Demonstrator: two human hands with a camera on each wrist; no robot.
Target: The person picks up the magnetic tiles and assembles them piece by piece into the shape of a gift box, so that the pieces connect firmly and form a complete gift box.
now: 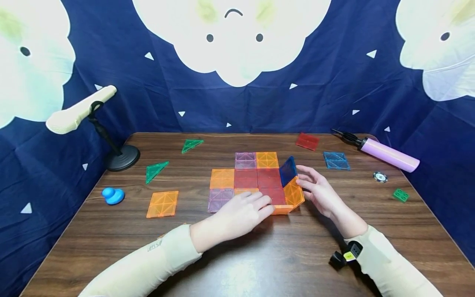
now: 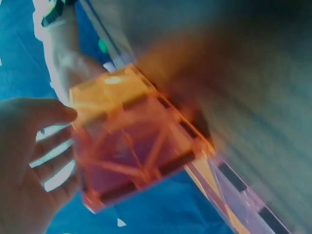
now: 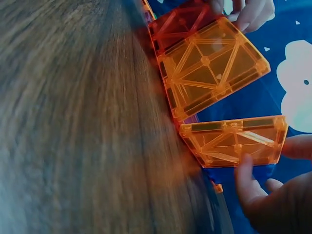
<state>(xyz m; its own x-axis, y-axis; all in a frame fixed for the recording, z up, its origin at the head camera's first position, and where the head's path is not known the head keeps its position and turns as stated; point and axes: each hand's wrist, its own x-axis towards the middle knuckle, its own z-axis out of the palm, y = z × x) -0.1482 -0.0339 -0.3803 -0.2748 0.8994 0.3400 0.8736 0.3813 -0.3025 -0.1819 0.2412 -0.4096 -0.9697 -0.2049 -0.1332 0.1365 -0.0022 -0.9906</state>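
Observation:
Translucent square magnetic tiles lie joined flat mid-table, with red tiles point(image 1: 245, 178) at the centre. Along the right edge stand a dark blue tile point(image 1: 288, 171) and an orange tile point(image 1: 294, 193). Another orange tile point(image 3: 209, 66) stands tilted along the front edge, beside a red tile point(image 3: 178, 25). My left hand point(image 1: 243, 212) is at the front edge, pinching the red tile at its top in the right wrist view. With thumb and fingers on either side, my right hand point(image 1: 320, 192) holds the upright orange tile point(image 3: 239, 144) at the right.
Loose tiles lie around: orange point(image 1: 162, 204), green triangles point(image 1: 156, 171), red point(image 1: 307, 141) and blue point(image 1: 336, 160). Right side: a pink pump point(image 1: 389, 155), poker chip point(image 1: 380, 177) and green brick point(image 1: 400, 195). Left side: a black stand point(image 1: 120, 159) and blue knob-shaped object point(image 1: 113, 195).

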